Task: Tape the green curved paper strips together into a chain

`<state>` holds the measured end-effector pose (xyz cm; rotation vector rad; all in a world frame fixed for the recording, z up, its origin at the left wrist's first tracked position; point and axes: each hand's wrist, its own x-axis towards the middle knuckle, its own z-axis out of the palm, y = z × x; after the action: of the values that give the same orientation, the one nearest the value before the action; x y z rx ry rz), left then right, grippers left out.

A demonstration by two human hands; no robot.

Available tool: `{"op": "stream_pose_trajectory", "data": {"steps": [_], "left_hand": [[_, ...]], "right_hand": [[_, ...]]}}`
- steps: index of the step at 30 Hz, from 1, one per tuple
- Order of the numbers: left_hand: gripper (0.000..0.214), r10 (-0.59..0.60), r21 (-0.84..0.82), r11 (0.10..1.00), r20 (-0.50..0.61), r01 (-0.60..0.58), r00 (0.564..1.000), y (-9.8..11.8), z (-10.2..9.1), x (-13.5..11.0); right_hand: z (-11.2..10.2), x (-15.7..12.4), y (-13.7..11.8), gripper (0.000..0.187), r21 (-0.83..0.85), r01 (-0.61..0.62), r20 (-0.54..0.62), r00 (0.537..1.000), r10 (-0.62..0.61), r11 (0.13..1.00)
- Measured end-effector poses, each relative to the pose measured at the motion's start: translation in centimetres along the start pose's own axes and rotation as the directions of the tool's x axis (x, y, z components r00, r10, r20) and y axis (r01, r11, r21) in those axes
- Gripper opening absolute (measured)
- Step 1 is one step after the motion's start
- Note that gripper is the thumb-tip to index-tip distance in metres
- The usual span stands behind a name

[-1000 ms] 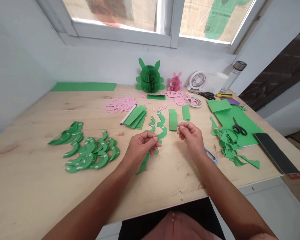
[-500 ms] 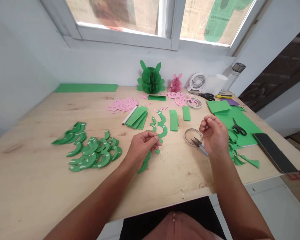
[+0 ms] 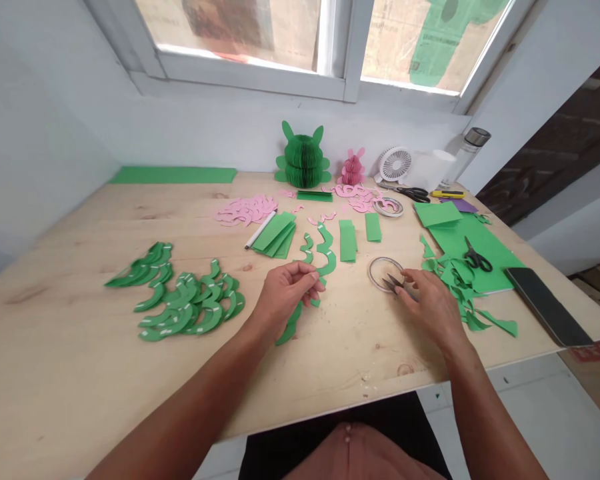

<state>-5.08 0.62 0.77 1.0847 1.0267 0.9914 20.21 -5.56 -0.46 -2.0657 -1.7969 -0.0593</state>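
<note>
My left hand [image 3: 286,293] is closed in a pinch on a curved green paper strip [image 3: 291,321] that hangs down toward the wooden table [image 3: 80,373]. My right hand [image 3: 430,305] rests low on the table over the handle of small snips [image 3: 393,282], with thumb and fingers closing on either side; only the dark blades stick out. The blades point at a clear tape ring [image 3: 381,272] lying flat beside them. Two wavy green strips [image 3: 324,250] lie just beyond my left hand.
A pile of green curved cut-outs [image 3: 185,307] lies at left, green scraps [image 3: 460,287] and black scissors [image 3: 477,254] on green sheets at right. A phone [image 3: 547,305] sits near the right edge. Pink cut-outs [image 3: 245,210], folded green rectangles [image 3: 275,233], paper rabbits [image 3: 303,157] and a fan [image 3: 395,163] stand farther back.
My right hand swung right as a raised fist, uncovering the snips and tape ring, then dropped onto the snips. My left hand has kept its pinch on the green strip.
</note>
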Motion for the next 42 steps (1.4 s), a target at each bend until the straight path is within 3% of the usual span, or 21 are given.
{"op": "stream_pose_trajectory", "data": {"steps": [4,12,28,38,42], "left_hand": [[0.014,-0.007,0.0,1.0,-0.006,0.007,1.0,0.1,0.0,0.1],[0.014,-0.002,-0.014,1.0,-0.013,0.002,1.0,0.1,-0.1,0.2],[0.014,-0.002,0.002,1.0,-0.01,0.002,1.0,-0.1,-0.2,0.3],[0.014,-0.019,-0.025,1.0,-0.034,0.018,0.999,0.2,-0.2,0.2],[0.015,-0.011,-0.025,1.0,-0.03,0.01,0.999,0.2,-0.2,0.1]], "right_hand": [[0.1,-0.4,-0.1,0.034,-0.125,0.017,0.042,0.999,-0.012,0.992],[0.3,-0.5,-0.1,0.037,-0.157,-0.006,0.111,0.994,0.023,0.988],[0.2,0.7,-0.5,0.029,0.059,0.018,-0.039,0.999,-0.016,0.998],[0.6,0.8,-1.0,0.029,0.113,0.057,-0.046,0.998,-0.053,0.992],[0.5,0.7,-0.6,0.03,0.13,0.02,-0.049,0.999,-0.014,0.991]]}}
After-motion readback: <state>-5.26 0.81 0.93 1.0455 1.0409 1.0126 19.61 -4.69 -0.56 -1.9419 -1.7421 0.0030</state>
